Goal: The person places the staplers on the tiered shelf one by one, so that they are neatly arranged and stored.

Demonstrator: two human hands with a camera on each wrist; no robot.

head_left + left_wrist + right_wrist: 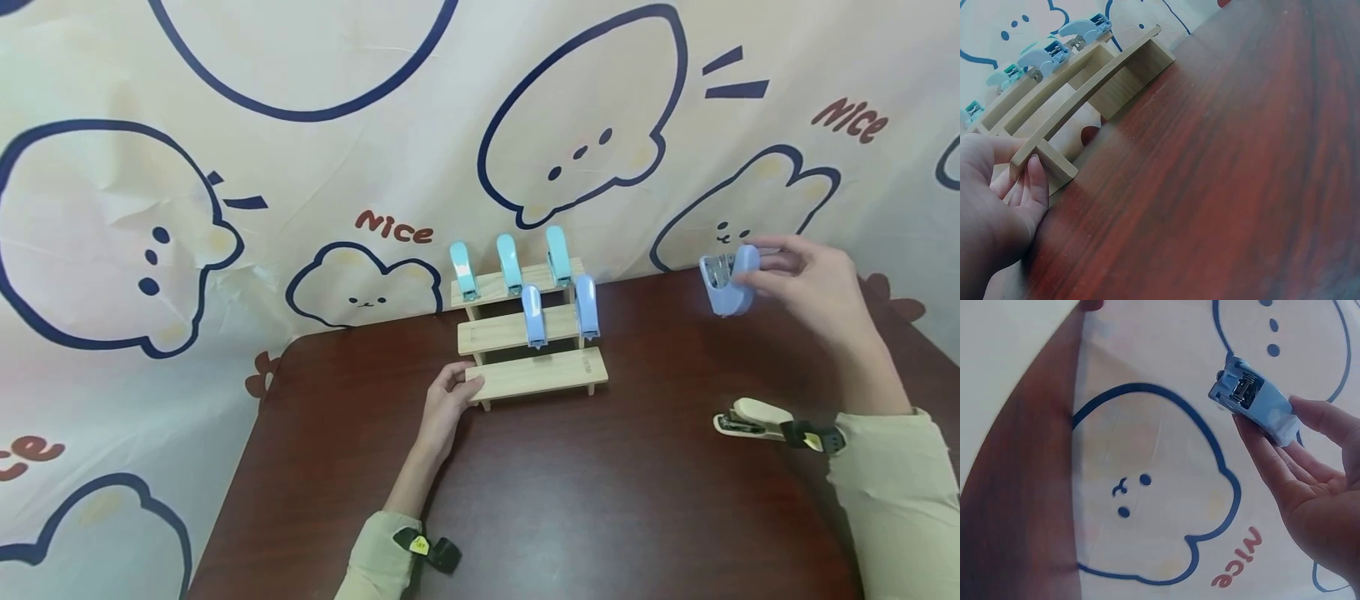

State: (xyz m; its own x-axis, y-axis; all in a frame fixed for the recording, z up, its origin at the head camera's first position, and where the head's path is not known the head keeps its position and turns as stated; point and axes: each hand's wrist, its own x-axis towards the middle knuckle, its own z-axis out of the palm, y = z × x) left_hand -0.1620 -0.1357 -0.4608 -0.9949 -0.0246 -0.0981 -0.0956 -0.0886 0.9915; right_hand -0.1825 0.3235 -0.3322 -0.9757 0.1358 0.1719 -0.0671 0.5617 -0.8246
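My left hand point(442, 404) grips the left end of the lowest tier of a three-step wooden stand point(540, 377), thumb on top in the head view. In the left wrist view the fingers point(1036, 187) pinch that board's end. My right hand point(817, 279) holds a blue stapler point(727, 282) above the table's right side, pinched between thumb and fingers; its spring shows in the right wrist view. Two blue staplers point(533, 315) stand on the middle tier, toward its right. Teal staplers point(509, 262) line the top tier. On the bottom tier no stapler stands.
A cream stapler point(761, 410) lies on the dark wooden table point(570, 492), beneath the right forearm and partly hidden by the wrist strap point(813, 436). Behind the table hangs a cartoon-printed cloth point(405, 167), close to the stand's back.
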